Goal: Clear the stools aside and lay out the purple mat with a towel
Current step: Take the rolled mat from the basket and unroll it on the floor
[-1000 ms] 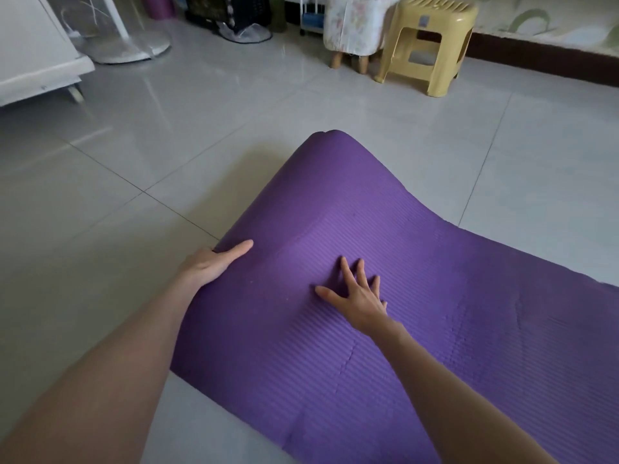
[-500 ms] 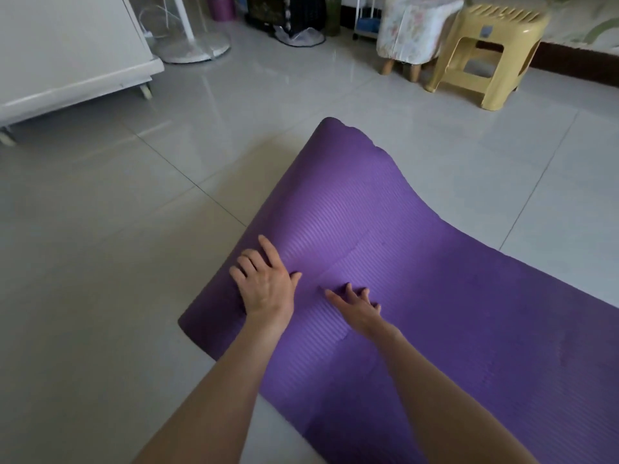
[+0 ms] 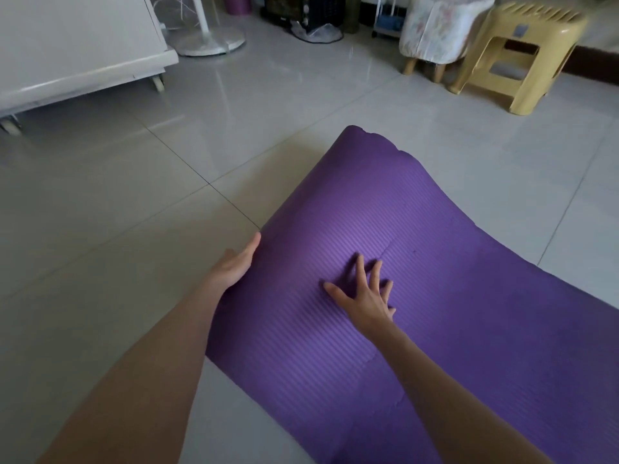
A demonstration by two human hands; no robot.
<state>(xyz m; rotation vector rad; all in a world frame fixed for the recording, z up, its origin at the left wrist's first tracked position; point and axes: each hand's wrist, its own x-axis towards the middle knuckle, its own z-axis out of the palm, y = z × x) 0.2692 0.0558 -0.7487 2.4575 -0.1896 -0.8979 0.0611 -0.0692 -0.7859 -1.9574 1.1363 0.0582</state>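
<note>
The purple ribbed mat point(image 3: 385, 209) lies unrolled on the tiled floor, and its end bulges up in a curl. My left hand point(image 3: 236, 266) rests against the mat's left edge, fingers extended, palm toward the mat. My right hand point(image 3: 365, 294) presses flat on the mat's top with fingers spread. Two stools stand at the back right: a yellow plastic stool point(image 3: 522, 58) and a floral padded stool point(image 3: 438, 35) beside it. No towel is in view.
A white cabinet on casters point(image 3: 77, 51) stands at the back left. A fan base point(image 3: 209, 41) and dark clutter point(image 3: 308, 15) sit along the far wall. Grey floor tiles point(image 3: 134, 212) stretch to the left of the mat.
My left hand has slid off the mat's top back to its left edge. My right hand has stayed pressed on the mat, its fingers now spread wider. The view has shifted slightly.
</note>
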